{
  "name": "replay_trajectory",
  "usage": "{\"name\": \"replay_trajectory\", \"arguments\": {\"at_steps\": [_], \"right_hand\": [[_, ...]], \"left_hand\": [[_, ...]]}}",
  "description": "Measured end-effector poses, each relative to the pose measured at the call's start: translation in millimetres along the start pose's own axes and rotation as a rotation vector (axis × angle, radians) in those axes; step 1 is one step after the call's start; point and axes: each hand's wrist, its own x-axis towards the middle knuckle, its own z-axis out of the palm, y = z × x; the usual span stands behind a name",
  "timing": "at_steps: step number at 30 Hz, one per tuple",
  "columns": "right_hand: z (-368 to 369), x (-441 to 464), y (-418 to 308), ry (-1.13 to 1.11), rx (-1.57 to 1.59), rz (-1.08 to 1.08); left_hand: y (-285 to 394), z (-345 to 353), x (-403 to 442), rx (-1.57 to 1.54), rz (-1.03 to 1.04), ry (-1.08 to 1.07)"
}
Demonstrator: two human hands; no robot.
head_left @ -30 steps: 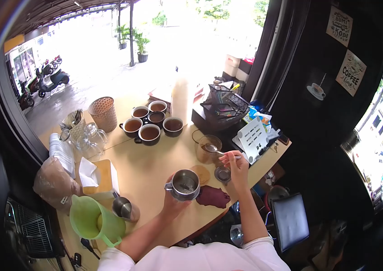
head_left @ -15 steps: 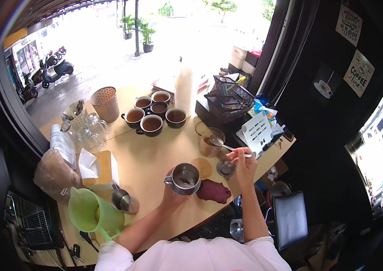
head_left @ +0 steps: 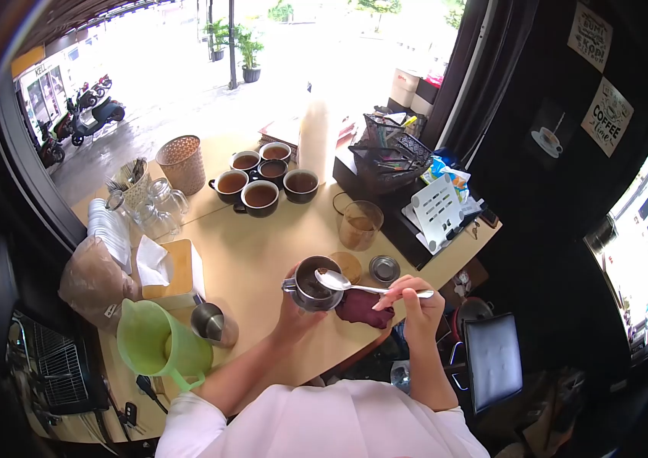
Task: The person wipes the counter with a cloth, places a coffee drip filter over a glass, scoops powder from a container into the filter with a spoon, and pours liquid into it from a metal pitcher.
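Note:
My left hand (head_left: 298, 320) is wrapped round a metal cup (head_left: 313, 305) with dark contents, held up above the tabletop. My right hand (head_left: 415, 301) pinches the handle of a spoon (head_left: 331, 280), whose bowl is over the cup's mouth. What lies in the spoon is hard to make out. Beyond the hands stands a clear container (head_left: 360, 229) with brown contents. Close to it are a round, tan disc (head_left: 347, 267) and a small round metal-looking lid (head_left: 384, 269). A crumpled maroon cloth (head_left: 368, 308) lies beside the cup.
Several dark cups (head_left: 261, 200) of brown drink cluster toward the back. On the left stand a green pitcher (head_left: 157, 345), a metal jug (head_left: 213, 324), a tissue box (head_left: 179, 267) and glass mugs (head_left: 159, 214). A black mesh basket (head_left: 389, 156) and a white stand (head_left: 438, 210) line the right.
My right hand has brought the spoon from the clear container down and left to the metal cup. My left hand keeps hold of the cup, shifted slightly.

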Motion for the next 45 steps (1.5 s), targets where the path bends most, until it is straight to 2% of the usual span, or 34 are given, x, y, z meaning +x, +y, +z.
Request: {"name": "replay_trajectory", "arguments": {"at_steps": [11, 24, 35, 45], "right_hand": [[27, 10, 11, 0.106, -0.054, 0.140], [33, 10, 16, 0.154, -0.034, 0.086], [28, 1, 13, 0.209, -0.006, 0.059], [26, -1, 6, 0.172, 0.032, 0.021]], "left_hand": [[-5, -1, 2, -0.042, 0.014, -0.018], [-11, -5, 3, 0.071, 0.061, -0.020], [-8, -2, -3, 0.040, -0.003, -0.004], [-1, 0, -4, 0.015, -0.062, 0.013]]}}
